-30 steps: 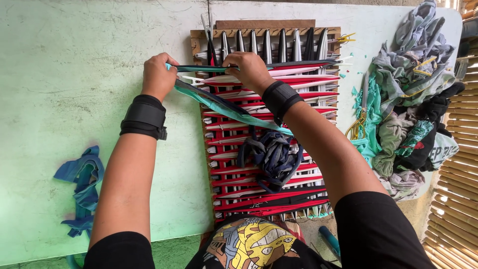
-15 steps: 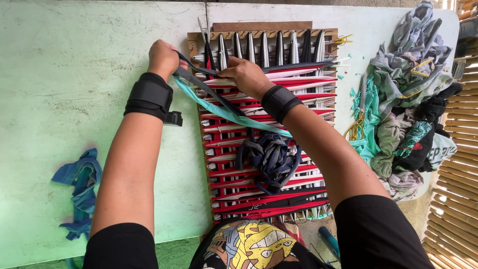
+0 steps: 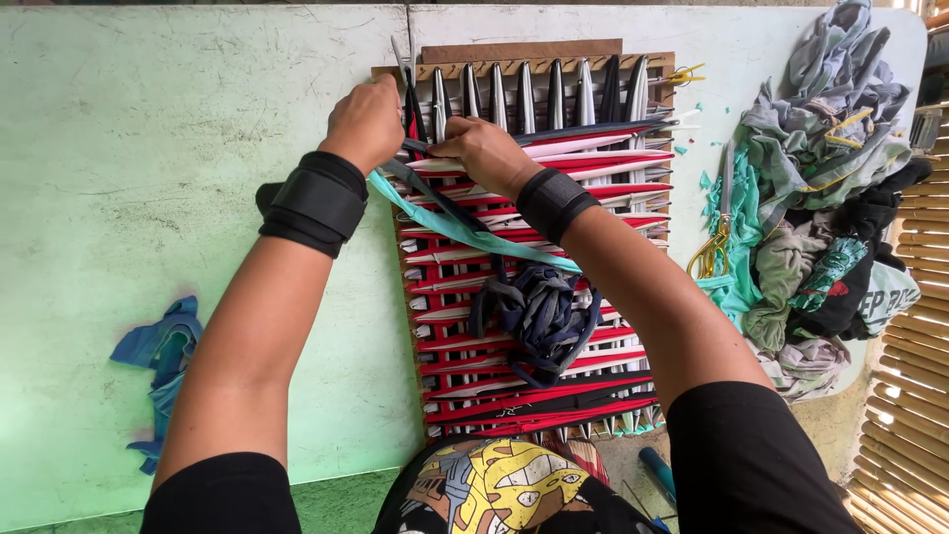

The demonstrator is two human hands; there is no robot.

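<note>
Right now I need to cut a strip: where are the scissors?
In the head view, the yellow-handled scissors lie right of the weaving loom, against the pile of fabric scraps.

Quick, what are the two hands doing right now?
Left hand: closed, gripping a dark fabric strip at the loom's top left edge.
Right hand: closed, pinching the strips on the loom.

1. Wooden loom frame [image 3: 534, 54], bare and matt, brown.
2. Woven strips [image 3: 554, 178] of soft matt cloth, red, white and dark.
3. Teal strip [image 3: 465, 229], stretchy matt fabric.
4. Table top [image 3: 148, 178], pale green, painted, scuffed and rough.
5. Scissors [image 3: 717, 237]: shiny metal blades, glossy yellow handles.
6. Black wrist bands [image 3: 316, 203], matt cloth.
</note>
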